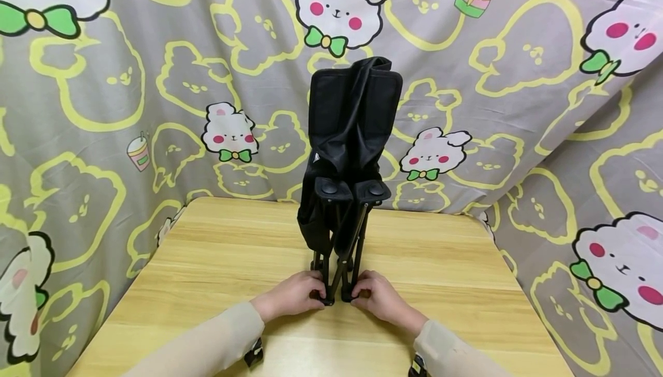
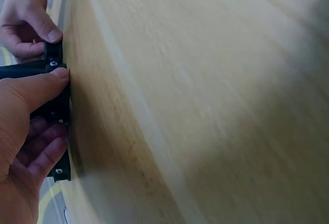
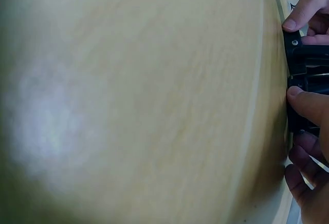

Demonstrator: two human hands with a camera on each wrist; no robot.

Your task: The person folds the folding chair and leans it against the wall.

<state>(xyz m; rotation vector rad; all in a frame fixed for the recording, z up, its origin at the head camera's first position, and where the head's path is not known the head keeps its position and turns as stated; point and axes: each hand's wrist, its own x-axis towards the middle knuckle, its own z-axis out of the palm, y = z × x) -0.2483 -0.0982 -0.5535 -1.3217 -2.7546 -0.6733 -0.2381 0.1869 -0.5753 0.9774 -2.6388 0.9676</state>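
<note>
A folded black camping chair (image 1: 357, 129) stands upright on the wooden table (image 1: 233, 239), its dark fabric gathered above thin crossing legs (image 1: 339, 273). At the left front foot, my left hand (image 1: 295, 295) pinches the plastic end between thumb and fingers. My right hand (image 1: 383, 296) grips the right front foot the same way, low at the tabletop. In the left wrist view, the left hand's thumb (image 2: 51, 82) lies across a black foot with a screw. The right wrist view has the right thumb (image 3: 306, 103) pressed on the neighbouring foot. Fabric hides much of the frame.
Grey curtain (image 1: 269, 31) printed with cartoon rabbits and yellow outlines hangs behind the table and along both sides. The chair's top overlaps the back curtain. Dark straps (image 1: 254, 354) hang by the sleeves.
</note>
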